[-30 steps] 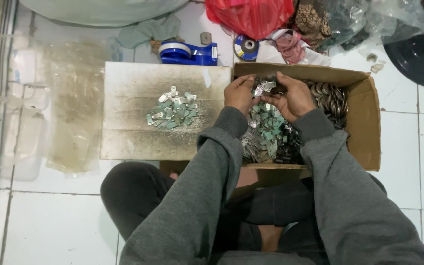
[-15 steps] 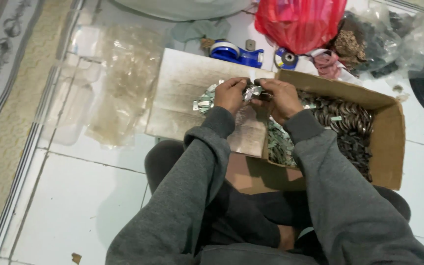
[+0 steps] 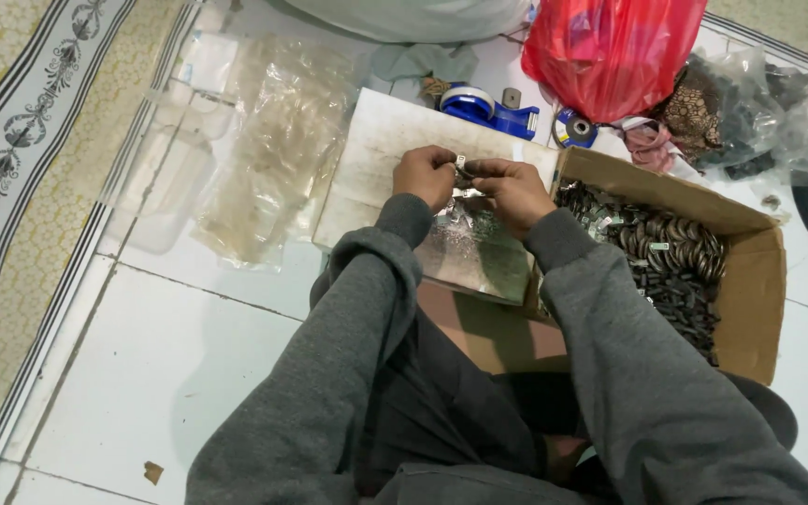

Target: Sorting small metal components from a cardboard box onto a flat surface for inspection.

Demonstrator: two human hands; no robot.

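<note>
My left hand [image 3: 425, 175] and my right hand [image 3: 512, 191] meet over a grey-white board [image 3: 376, 159] and pinch a small silvery metal piece [image 3: 461, 162] between their fingertips. Below my hands a pile of similar small metal pieces [image 3: 465, 229] lies on the board, partly hidden by my wrists. To the right an open cardboard box [image 3: 750, 281] holds many dark and silvery small metal parts [image 3: 666, 257]. Both arms wear grey sleeves.
Clear plastic bags [image 3: 264, 150] lie left of the board on white floor tiles. Behind are a blue tape dispenser [image 3: 488, 105], a red plastic bag [image 3: 610, 51] and more bags of parts [image 3: 750, 112]. A patterned mat [image 3: 21, 140] runs along the left.
My hands moved left from over the box to over the board, holding a small piece. The view has swung left and tilted.
</note>
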